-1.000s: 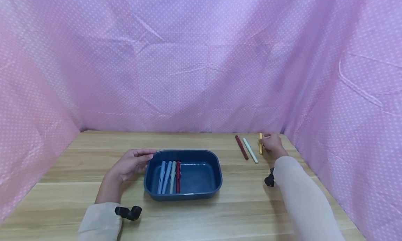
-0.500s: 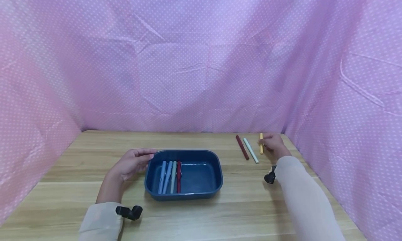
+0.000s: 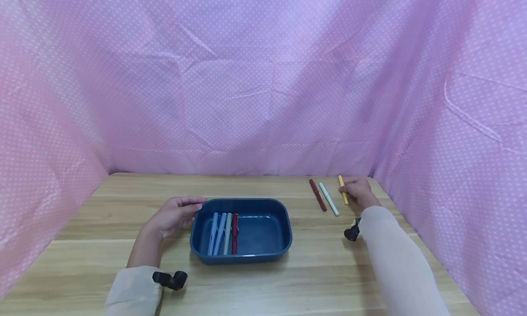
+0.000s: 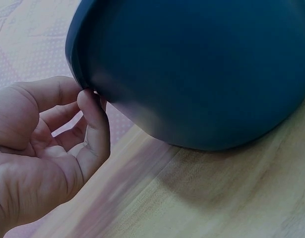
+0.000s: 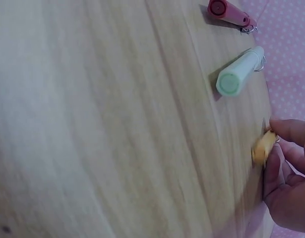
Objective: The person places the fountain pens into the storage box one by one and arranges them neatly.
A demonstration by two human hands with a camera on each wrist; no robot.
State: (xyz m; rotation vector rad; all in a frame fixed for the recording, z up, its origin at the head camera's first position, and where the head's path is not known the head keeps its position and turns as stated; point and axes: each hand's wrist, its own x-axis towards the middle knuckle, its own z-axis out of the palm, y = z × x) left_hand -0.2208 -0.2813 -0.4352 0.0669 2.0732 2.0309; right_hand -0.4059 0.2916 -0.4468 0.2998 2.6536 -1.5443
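Observation:
My left hand (image 3: 174, 216) pinches the far left corner of a dark blue rectangular box (image 3: 263, 258); in the left wrist view, thumb and forefinger meet at its rim. Inside the box several pens lie side by side on the left: two blue pens, a pale green pen (image 3: 228, 233) and a red pen (image 3: 234, 233). At the far right of the table, my right hand (image 3: 359, 191) pinches a yellow pen (image 3: 345, 198) between thumb and fingers. The right wrist view shows this yellow pen (image 5: 263, 147) end-on and slightly blurred; whether it touches the table I cannot tell.
Left of the right hand, a dark red pen (image 3: 318, 195) and a mint green pen (image 3: 329, 199) lie on the wooden table (image 3: 263, 288). Pink dotted cloth (image 3: 247, 101) encloses the table at the back and both sides.
The yellow pen has turned in my right hand, its far end swinging left and its near end right. The left hand stays at the box, and the other pens keep their places.

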